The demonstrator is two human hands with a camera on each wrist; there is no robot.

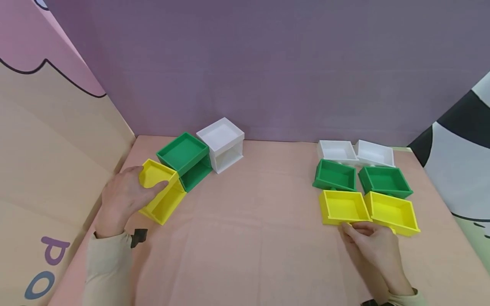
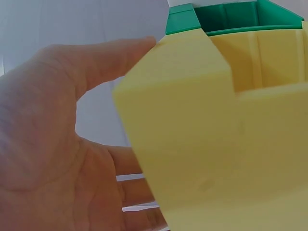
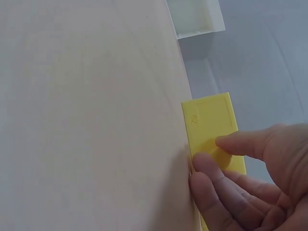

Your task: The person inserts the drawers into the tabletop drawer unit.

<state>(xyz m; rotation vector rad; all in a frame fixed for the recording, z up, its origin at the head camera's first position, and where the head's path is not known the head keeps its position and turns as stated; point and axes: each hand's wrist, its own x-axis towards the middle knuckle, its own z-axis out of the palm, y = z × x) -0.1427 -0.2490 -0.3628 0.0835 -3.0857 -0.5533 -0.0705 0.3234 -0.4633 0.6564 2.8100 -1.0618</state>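
Left fingers (image 2: 137, 192) widely gripping yellow case (image 1: 158, 172), right fingers (image 3: 227, 186) pinching yellow drawer (image 1: 346, 206) by knob (image 3: 223, 160)

- Head: looks forward and down from above the near side of the surface (image 1: 237, 238), facing the purple wall (image 1: 268, 72); the farthest and widest view, taking in both the left hand (image 1: 124, 193) and the right hand (image 1: 377, 246).
- Left wrist: looks very closely past the left hand at the yellow case (image 1: 166, 202), which fills much of the frame; the green case (image 1: 185, 155) shows beyond, along the top.
- Right wrist: close, past the right hand at the front of the yellow drawer (image 1: 344, 207); rolled sideways, with the surface filling the left part.
- Head and left wrist share the left hand, yellow case and green case.
- Head and right wrist share the right hand, yellow drawer and surface.
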